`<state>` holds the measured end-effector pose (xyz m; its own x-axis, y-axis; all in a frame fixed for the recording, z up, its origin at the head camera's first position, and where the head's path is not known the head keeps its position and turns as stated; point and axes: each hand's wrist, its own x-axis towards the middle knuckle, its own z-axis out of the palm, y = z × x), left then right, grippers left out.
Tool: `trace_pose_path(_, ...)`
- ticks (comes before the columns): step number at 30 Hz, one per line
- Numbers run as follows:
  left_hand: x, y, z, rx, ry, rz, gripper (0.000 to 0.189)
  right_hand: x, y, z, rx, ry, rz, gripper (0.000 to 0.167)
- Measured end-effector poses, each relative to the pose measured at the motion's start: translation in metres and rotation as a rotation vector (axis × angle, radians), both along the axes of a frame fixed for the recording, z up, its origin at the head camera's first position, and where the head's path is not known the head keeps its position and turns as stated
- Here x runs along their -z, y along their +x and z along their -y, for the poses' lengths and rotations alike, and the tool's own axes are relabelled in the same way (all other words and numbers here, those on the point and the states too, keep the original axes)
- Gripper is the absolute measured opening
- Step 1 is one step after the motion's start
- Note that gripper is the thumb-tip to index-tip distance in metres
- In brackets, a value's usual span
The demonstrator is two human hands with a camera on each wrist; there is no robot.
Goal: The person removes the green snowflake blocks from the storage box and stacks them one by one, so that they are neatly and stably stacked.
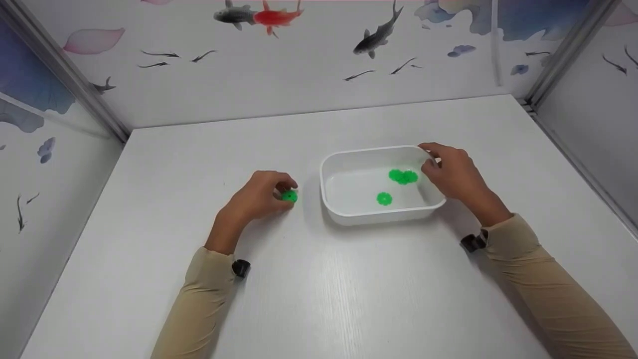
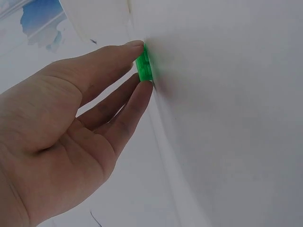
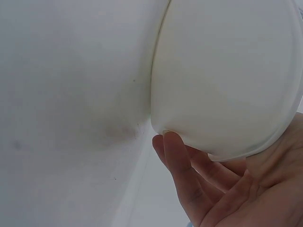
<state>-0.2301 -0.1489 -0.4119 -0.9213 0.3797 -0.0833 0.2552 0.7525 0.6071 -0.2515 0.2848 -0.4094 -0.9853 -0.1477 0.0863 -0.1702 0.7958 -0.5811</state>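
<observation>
- The left hand (image 1: 258,194) pinches a green scalloped disc (image 1: 289,196) by its edges, thumb opposite fingers, a grip that probably suits so small and flat a piece.
- That disc sits at the bench (image 1: 319,294), between the left hand and the tub; whether it touches the surface I cannot tell.
- The right hand (image 1: 454,172) grips the right end of the white rectangular tub (image 1: 381,218), with fingers against the outer wall, likely to keep it from sliding.
- Inside the tub, toward the right hand, lie an overlapping green cluster (image 1: 402,177) and a single green rosette (image 1: 384,198) set apart from it.
- The hands are well apart, with most of the tub between them, which seems to leave its inside easy to reach.
</observation>
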Motion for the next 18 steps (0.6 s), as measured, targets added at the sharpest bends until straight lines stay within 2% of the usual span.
trace_pose_path(18, -0.0006, -0.0001, 0.0007, 0.027, 0.007, -0.019, 0.036, -0.0005, -0.0005, 0.001, 0.01, 0.03, 0.026, 0.051)
